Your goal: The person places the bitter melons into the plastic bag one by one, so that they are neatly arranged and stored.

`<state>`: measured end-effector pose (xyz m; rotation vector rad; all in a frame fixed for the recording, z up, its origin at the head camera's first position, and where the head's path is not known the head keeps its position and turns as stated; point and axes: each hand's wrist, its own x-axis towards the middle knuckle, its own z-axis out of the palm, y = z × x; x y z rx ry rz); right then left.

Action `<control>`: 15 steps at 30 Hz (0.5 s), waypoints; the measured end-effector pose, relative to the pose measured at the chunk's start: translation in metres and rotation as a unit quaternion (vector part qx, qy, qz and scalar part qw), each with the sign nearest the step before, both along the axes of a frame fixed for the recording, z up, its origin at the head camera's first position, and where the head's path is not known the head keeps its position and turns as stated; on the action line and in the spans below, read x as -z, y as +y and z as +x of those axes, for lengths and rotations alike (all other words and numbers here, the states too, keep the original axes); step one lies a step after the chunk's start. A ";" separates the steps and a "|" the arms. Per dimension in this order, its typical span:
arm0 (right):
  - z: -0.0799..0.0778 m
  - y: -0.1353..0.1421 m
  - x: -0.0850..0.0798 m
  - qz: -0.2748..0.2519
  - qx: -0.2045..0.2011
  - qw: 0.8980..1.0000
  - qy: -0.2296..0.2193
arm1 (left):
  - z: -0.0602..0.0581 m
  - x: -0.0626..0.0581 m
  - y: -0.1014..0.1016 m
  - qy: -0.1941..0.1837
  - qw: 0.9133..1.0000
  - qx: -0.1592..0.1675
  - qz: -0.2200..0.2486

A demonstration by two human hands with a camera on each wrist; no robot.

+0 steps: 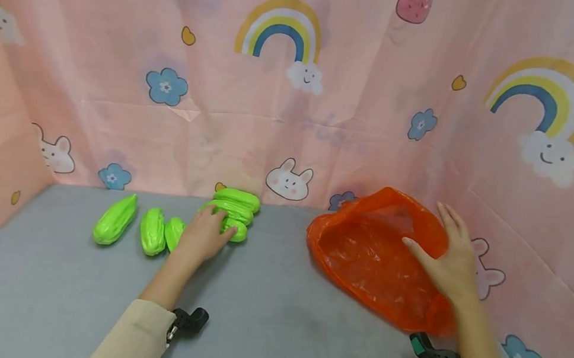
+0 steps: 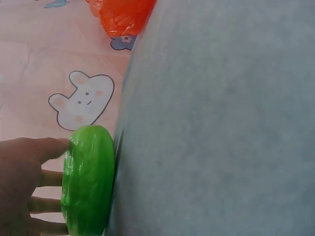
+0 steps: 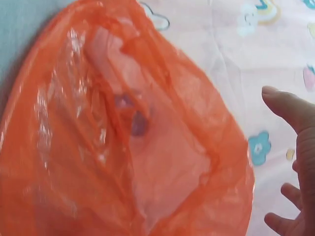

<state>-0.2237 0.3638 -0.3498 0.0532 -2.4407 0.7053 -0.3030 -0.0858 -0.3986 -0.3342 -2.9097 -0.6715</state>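
In the head view my left hand [image 1: 203, 234] reaches over the nearest of several stacked glossy green, ridged, gourd-like pieces [image 1: 234, 211]. The left wrist view has the thumb and fingers [image 2: 49, 177] of this hand at the side of one green piece [image 2: 89, 182], reaching over it without closing around it. My right hand [image 1: 451, 262] is spread, with thumb and fingers apart, at the right side of an orange plastic bag [image 1: 373, 261]. The bag's mouth gapes wide. In the right wrist view, the fingers stand apart from the bag's edge.
Left of the stack lie more green pieces: one [image 1: 115, 219] at far left, another [image 1: 153, 231] next to it, and a third [image 1: 173, 232] partly behind my left hand. A pink printed cloth [image 1: 206, 133] walls the grey table [image 1: 269, 320] at the back and sides.
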 end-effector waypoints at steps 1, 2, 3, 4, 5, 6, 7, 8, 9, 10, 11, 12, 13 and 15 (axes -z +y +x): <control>0.000 0.005 0.002 -0.003 -0.002 1.000 -0.004 | 0.000 0.000 0.001 0.000 1.000 -0.001 0.005; 0.001 0.011 0.004 -0.004 -0.003 1.000 -0.009 | 0.000 0.001 0.001 0.001 1.000 -0.002 0.010; 0.002 0.016 0.006 -0.006 -0.006 1.000 -0.013 | 0.000 0.002 0.002 0.001 1.000 -0.004 0.017; 0.002 0.022 0.008 -0.008 -0.009 1.000 -0.016 | 0.000 0.002 0.002 0.001 1.000 -0.005 0.022; 0.003 0.028 0.011 -0.011 -0.015 1.000 -0.014 | 0.000 0.003 0.002 0.001 1.000 -0.007 0.028; 0.004 0.034 0.014 -0.012 -0.020 1.000 -0.013 | -0.001 0.004 0.002 0.000 0.999 -0.008 0.034; 0.005 0.040 0.017 -0.015 -0.025 0.999 -0.014 | -0.001 0.005 0.003 -0.002 0.999 -0.010 0.040; 0.006 0.045 0.020 -0.016 -0.028 0.999 -0.012 | -0.001 0.005 0.003 0.001 0.999 -0.010 0.044; 0.007 0.050 0.023 -0.019 -0.032 0.999 -0.011 | -0.001 0.006 0.003 0.005 0.999 -0.011 0.049; 0.008 0.055 0.025 -0.021 -0.034 0.999 -0.011 | -0.002 0.006 0.003 0.010 0.998 -0.012 0.053; 0.009 0.059 0.028 -0.023 -0.037 0.999 -0.012 | -0.002 0.007 0.003 0.016 0.998 -0.014 0.060; 0.010 0.063 0.030 -0.025 -0.039 0.999 -0.014 | -0.003 0.007 0.003 0.023 0.997 -0.014 0.066; 0.012 0.066 0.032 -0.029 -0.042 0.999 -0.017 | -0.003 0.007 0.003 0.030 0.997 -0.016 0.072; 0.013 0.071 0.036 -0.029 -0.045 0.998 -0.026 | -0.004 0.007 0.004 0.043 0.995 -0.018 0.083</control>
